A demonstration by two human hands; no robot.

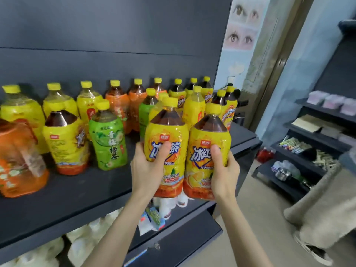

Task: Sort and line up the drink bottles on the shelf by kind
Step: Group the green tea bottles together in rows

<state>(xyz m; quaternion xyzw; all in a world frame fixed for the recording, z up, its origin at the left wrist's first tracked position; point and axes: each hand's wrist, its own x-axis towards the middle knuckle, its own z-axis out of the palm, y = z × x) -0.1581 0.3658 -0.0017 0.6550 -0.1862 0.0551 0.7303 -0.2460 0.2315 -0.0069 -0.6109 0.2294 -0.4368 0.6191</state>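
Two yellow-labelled tea bottles were in your grip, one per hand, upright and touching side by side at the front edge of the shelf [77, 199], toward its right end. Your left hand [148, 170] held the left bottle [167, 130], fingers curled round its back and thumb pressed across the blue lettering. Your right hand [224, 170] held the right bottle [202, 170] the same way, fingers clamped round its far side and thumb on the label. Whether their bases rested on the shelf could not be told.

Just left of them stood a green bottle [107, 143], and beside that another yellow bottle [65, 143] of dark tea. At the far left edge an orange bottle [17, 160] leaned, blurred. Behind these, a mixed back row [134, 97] of yellow, orange and green bottles, all with yellow caps, stood against the dark back panel, crowded more tightly toward the right.

Below the shelf, white bottles [167, 207] sat on a lower level. Farther right, across the floor, a second dark rack [316, 112] carried small packaged goods.
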